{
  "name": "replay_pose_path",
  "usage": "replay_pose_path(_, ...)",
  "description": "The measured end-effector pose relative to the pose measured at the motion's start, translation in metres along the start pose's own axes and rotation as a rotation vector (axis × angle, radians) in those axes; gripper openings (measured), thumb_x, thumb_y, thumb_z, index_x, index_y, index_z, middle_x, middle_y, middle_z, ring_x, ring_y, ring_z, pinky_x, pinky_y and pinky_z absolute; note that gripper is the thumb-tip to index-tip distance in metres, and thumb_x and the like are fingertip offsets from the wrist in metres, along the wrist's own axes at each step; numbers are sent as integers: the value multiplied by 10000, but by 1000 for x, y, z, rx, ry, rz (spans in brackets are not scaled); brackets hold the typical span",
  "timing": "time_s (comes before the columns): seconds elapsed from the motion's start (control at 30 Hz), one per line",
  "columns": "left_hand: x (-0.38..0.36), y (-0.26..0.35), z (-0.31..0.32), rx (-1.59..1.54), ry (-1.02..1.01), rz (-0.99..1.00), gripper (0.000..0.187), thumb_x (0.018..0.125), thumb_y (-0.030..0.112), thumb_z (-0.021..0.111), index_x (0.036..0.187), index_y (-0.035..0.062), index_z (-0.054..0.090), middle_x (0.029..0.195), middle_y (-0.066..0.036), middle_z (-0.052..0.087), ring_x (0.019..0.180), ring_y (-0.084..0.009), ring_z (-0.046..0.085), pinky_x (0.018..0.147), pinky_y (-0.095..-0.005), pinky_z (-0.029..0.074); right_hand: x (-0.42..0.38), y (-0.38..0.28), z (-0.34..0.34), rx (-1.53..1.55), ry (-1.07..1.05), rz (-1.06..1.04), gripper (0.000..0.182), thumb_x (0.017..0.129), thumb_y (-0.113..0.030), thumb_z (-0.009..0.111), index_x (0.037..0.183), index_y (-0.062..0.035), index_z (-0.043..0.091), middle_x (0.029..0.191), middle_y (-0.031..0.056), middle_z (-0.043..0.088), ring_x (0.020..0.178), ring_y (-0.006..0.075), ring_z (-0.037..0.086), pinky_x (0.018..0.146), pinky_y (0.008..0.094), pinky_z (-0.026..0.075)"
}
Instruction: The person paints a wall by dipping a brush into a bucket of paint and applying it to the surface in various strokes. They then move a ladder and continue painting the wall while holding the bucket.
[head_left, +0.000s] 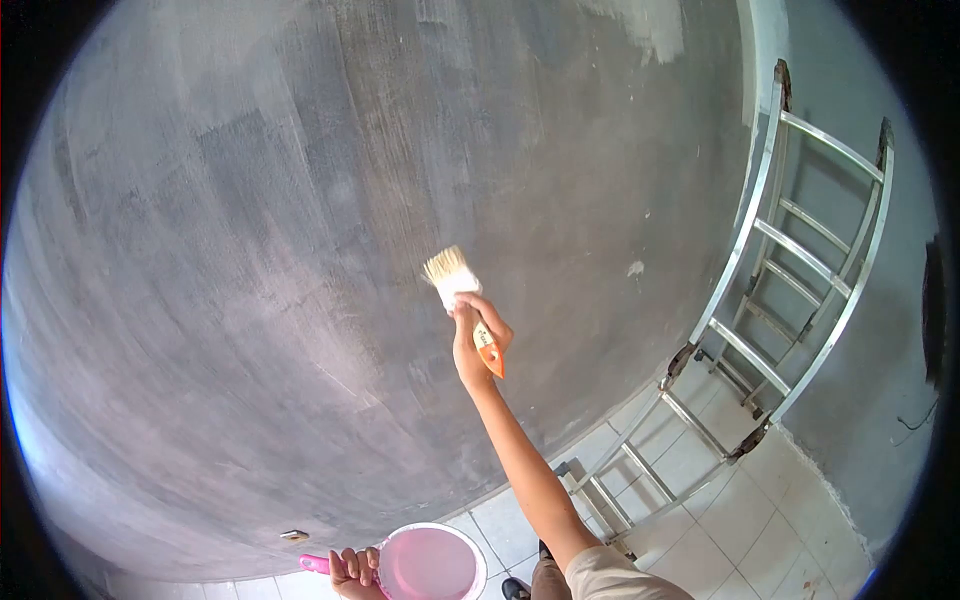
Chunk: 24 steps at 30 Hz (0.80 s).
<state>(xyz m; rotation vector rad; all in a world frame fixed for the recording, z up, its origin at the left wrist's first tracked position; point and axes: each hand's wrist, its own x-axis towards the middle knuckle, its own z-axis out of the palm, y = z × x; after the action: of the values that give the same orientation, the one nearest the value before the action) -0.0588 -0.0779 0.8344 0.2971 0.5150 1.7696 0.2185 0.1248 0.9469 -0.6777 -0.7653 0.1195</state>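
Note:
My right hand (470,345) is closed around a paintbrush (454,282) with pale bristles, a white band and an orange-tipped wooden handle. The bristles point up and overlap the grey wall (330,250), which has streaky lighter and darker patches. Low in the view, my left hand (355,573) has its fingers wrapped round the pink handle of a dipper (483,570). Cloudy whitish-pink liquid sits inside the dipper. Part of my left hand is cut off by the bottom edge.
A folding metal ladder (735,345) leans in the corner at right, its lower section angled over the white floor tiles (770,510). A small wall fitting (294,536) sits low on the wall. My dark shoe (515,588) shows beside the dipper.

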Motion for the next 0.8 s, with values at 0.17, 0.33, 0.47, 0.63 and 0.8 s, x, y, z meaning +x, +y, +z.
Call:
replay_pose_path(0.17, 3, 1, -8, 41, 98, -33, 491, 925, 346, 440, 500, 134, 313, 377, -1, 242, 365, -146, 261, 460, -270, 336, -93, 98, -74, -286, 12, -63, 61, 758, -10, 628, 819, 1, 628, 774, 123, 657, 726, 194, 651, 662, 282, 494)
replay_pose_path(0.33, 11, -2, -23, 57, -71, -43, 529, 935, 377, 410, 478, 140, 289, 357, -9, 243, 382, -160, 309, 490, -282, 344, -164, 138, -135, -457, 41, 142, 42, 787, -10, 593, 802, 11, 626, 767, 91, 655, 707, 159, 626, 665, 282, 497)
replay_pose_path(0.47, -5, 4, -2, 64, 57, -8, 520, 938, 364, 410, 484, 136, 297, 363, -10, 252, 388, -160, 319, 510, -275, 355, -143, 129, -112, -456, 111, 201, 52, 789, -25, 590, 800, 14, 623, 757, 77, 656, 679, 158, 623, 626, 277, 495)
replay_pose_path(0.63, -15, 15, 11, 5, 45, -6, 503, 931, 334, 435, 490, 140, 291, 371, -10, 257, 380, -150, 298, 506, -266, 351, -22, -17, 4, -135, -21, -88, 58, 801, -32, 598, 839, 2, 625, 772, 105, 655, 697, 155, 624, 641, 256, 470)
replay_pose_path(0.8, -13, 15, -3, 15, -35, -9, 505, 927, 334, 438, 484, 143, 288, 371, -9, 265, 383, -148, 300, 502, -266, 348, 19, 0, 16, -52, 18, -167, 73, 796, -31, 615, 852, 14, 629, 764, 112, 651, 693, 141, 608, 648, 257, 472)
